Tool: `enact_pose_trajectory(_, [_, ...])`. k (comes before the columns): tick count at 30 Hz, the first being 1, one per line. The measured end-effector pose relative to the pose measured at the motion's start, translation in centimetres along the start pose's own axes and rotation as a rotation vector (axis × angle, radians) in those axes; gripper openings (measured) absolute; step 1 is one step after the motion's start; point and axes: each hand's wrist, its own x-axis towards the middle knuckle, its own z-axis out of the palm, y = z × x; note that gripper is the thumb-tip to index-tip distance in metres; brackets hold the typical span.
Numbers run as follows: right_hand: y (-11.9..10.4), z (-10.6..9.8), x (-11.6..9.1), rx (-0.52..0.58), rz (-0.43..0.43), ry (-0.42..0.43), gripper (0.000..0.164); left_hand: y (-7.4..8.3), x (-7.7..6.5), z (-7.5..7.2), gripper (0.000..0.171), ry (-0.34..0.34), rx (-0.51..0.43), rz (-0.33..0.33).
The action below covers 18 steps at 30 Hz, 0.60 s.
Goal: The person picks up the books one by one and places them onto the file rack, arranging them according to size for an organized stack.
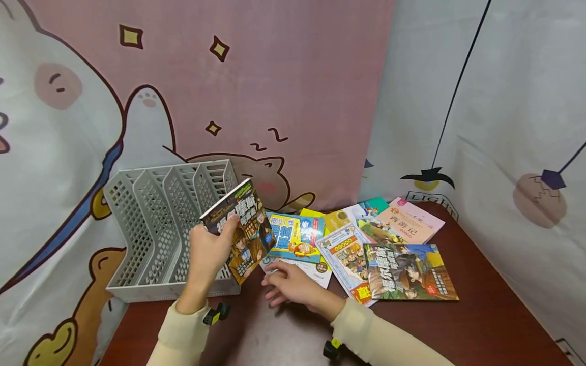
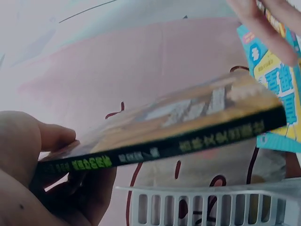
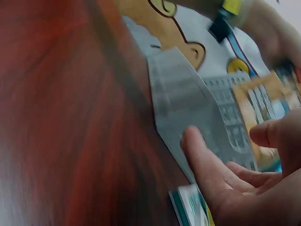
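My left hand [image 1: 208, 254] grips a dark paperback book [image 1: 251, 239] with an illustrated cover and white Chinese lettering. The thumb lies on the cover, and the book is raised and tilted in front of the grey file rack [image 1: 151, 293]. In the left wrist view the book's dark spine [image 2: 188, 146] faces the camera, the fingers beneath it. My right hand [image 1: 293, 285] holds nothing; its fingers are spread and loosely bent, just below a blue and yellow book [image 1: 297, 239]. The right wrist view shows that hand's fingers [image 3: 200, 155] apart, with the rack behind them.
Several books overlap on the brown table [image 1: 494, 315] to the right. Among them are a pink book [image 1: 412, 221], a light-blue-bordered book [image 1: 343, 259] and a dark illustrated book [image 1: 412, 272]. The slotted rack stands against the cartoon-printed cloth [image 1: 293, 91] at the left.
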Motion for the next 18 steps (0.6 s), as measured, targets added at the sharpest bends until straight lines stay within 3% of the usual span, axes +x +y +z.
enact_pose_trajectory(5, [-0.2, 2.9, 1.0, -0.097, -0.013, 0.023, 0.051, -0.3, 0.4, -0.4, 0.042, 0.110, 0.035, 0.030])
enact_pose_trajectory(7, [-0.2, 3.6, 1.8, -0.136, -0.028, 0.044, 0.055, -0.4, 0.5, -0.6, 0.046, 0.130, 0.043, 0.034])
enact_pose_trajectory(14, [0.0, 5.6, 4.4, -0.321, -0.045, 0.131, 0.068, -1.0, 0.6, -1.0, 0.034, 0.188, 0.074, 0.070])
enact_pose_trajectory(18, [-0.1, 6.7, 5.5, -0.368, -0.062, 0.184, 0.064, -1.4, 1.1, -1.1, 0.055, 0.230, 0.121, 0.115])
